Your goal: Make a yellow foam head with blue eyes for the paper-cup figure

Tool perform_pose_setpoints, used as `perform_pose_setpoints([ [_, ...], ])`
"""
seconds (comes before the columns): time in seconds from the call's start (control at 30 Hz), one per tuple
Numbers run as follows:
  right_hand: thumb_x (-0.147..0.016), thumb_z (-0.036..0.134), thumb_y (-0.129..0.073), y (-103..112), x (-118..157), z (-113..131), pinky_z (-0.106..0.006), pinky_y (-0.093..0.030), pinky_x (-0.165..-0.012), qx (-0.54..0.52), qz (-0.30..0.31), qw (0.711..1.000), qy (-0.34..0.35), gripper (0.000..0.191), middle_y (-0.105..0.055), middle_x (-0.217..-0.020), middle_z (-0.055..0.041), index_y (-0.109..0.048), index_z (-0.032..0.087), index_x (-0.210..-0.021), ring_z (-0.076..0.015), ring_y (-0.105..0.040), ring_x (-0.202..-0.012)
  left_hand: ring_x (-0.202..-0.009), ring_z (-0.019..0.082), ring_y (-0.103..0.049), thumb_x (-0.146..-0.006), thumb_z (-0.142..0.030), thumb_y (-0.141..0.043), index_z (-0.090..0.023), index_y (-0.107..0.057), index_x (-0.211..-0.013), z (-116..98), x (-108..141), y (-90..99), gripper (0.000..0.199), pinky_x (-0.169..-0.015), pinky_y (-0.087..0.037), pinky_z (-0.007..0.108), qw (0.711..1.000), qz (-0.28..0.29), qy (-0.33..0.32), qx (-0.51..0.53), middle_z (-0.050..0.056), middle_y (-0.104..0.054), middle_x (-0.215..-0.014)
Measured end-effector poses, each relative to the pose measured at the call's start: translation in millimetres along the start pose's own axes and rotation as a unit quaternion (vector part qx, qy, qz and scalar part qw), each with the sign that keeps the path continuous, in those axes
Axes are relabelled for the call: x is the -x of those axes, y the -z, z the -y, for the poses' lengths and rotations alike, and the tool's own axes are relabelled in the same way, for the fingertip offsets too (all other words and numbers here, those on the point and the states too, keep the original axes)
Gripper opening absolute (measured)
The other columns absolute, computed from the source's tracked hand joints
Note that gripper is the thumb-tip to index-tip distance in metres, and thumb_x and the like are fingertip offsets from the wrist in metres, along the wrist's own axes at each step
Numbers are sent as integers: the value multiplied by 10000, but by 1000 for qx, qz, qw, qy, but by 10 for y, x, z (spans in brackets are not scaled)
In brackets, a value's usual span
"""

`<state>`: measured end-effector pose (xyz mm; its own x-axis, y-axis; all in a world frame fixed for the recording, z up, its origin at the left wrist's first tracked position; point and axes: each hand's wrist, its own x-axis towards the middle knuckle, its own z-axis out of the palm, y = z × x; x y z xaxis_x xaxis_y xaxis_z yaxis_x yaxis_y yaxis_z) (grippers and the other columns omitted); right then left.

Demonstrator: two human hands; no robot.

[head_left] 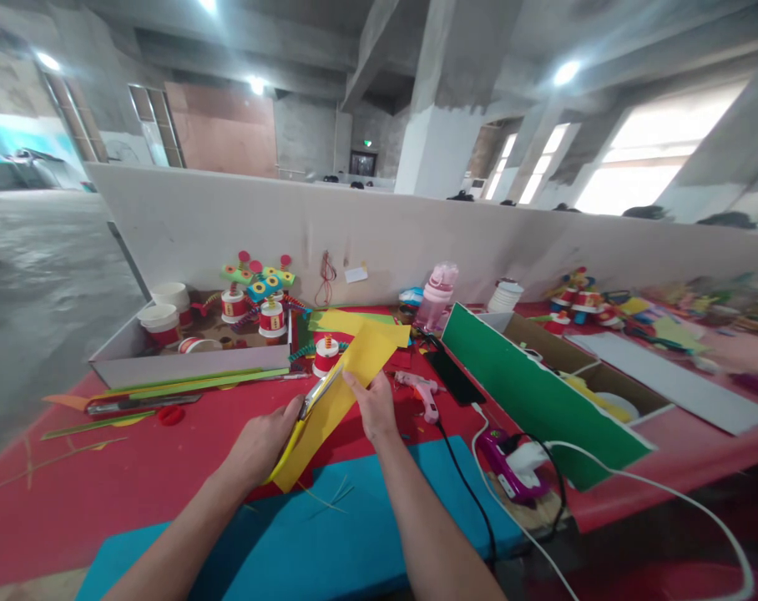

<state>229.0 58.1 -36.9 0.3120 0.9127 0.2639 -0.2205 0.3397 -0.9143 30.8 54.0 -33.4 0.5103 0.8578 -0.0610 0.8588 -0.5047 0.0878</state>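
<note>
Yellow-handled scissors (290, 452) are in my left hand (263, 444), its fingers wrapped round the handle. Their blades lie along the edge of a long yellow paper strip (329, 417), which slants up to the right. My right hand (374, 404) pinches the right edge of this yellow paper, near the blade tips. Just behind the blades stands a red and white paper cup (325, 357) with a small orange coil on top. More yellow and green paper (347, 321) lies behind it. Thin green trimmings (332, 498) rest on the blue board (304, 542) below my hands.
On the left, a box (191, 369) holds cups and paper figures. A pink glue gun (420, 392), a black phone (455, 376) and a purple power strip (510, 472) with cables lie right. Behind them are a green-sided box (535, 392) and a pink bottle (437, 294).
</note>
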Motion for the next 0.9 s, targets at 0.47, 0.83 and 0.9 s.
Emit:
perform_pose_setpoints([
  [0.47,-679,342,-736,47,-53,23,-347,-536,-808,-38,-49,998,8,463,-692,-1086,-110,-621,144,-1082,-232,-667,-929,-849,235,-651,-872,-253,-376,-240,-287,-1288,-16,15,36,426,-629,-419,265,1000,-4,-22,2,90,-649,-999],
  [0.83,-672,352,-728,-26,-2,8,-352,-545,-757,-17,-11,999,-25,385,-718,-1000,-104,-651,142,-986,-245,-682,-865,-859,245,-654,-902,-316,-349,-225,-315,-1271,1,-3,-8,382,-588,-417,268,999,-42,-28,-8,81,-651,-1014],
  [0.9,-670,353,-727,-31,-1,14,-356,-545,-761,-15,-10,1000,-25,393,-717,-1006,-104,-645,143,-993,-245,-682,-869,-848,238,-655,-906,-327,-347,-222,-316,-1271,-4,-5,-9,381,-585,-416,261,999,-44,-24,-8,78,-655,-995],
])
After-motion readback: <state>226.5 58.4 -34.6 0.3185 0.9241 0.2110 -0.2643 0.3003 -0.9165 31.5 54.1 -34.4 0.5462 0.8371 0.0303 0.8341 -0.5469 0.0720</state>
